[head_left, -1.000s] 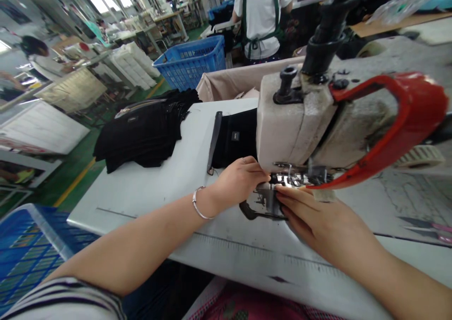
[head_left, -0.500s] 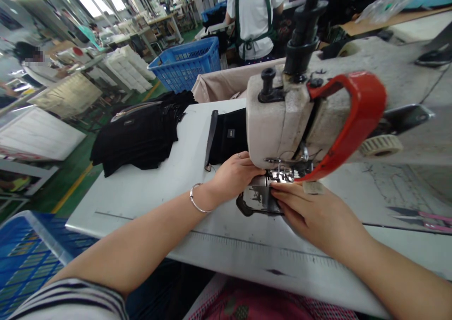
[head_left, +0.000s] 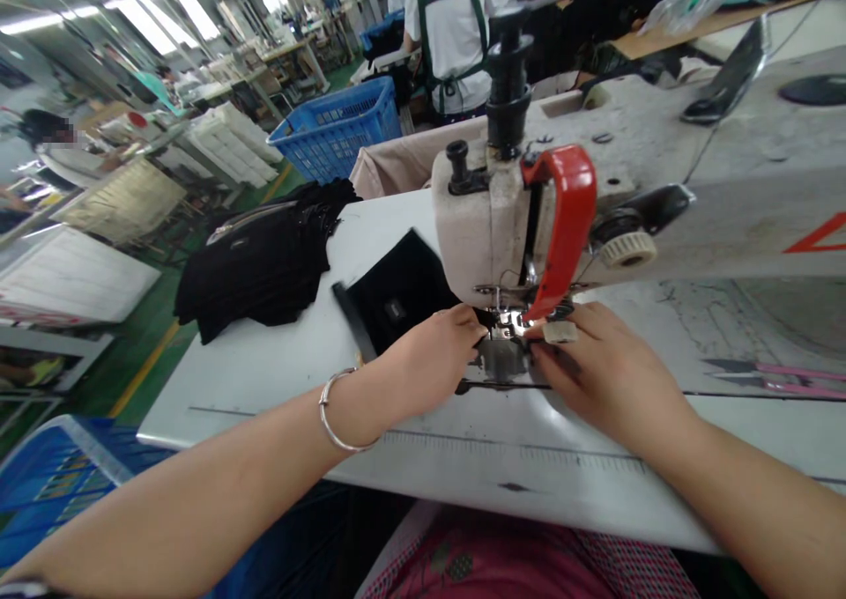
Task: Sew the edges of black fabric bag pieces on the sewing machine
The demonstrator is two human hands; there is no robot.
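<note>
A black fabric piece [head_left: 389, 295] with a small label lies slanted on the white table, its right end under the head of a sewing machine [head_left: 469, 229]. My left hand [head_left: 423, 361], a silver bangle at its wrist, pinches the near edge of this fabric just left of the presser foot [head_left: 508, 321]. On the other side of the foot is my right hand [head_left: 608, 374], its fingers bent and close together, tips beside the metal plate [head_left: 502, 361]. Whatever those fingertips hold is hidden by the foot and a small pale block [head_left: 560, 331].
A pile of black fabric pieces [head_left: 264, 264] lies on the table's left end. Pink-handled thread snips [head_left: 786, 376] rest at right. Blue crates [head_left: 337, 128] stand behind and at lower left. A person in a green-strapped apron [head_left: 453, 40] is beyond.
The black fabric has turned, its labelled end swinging left and toward me. Both hands stay by the presser foot; my right fingers are more bent. The view has shifted slightly.
</note>
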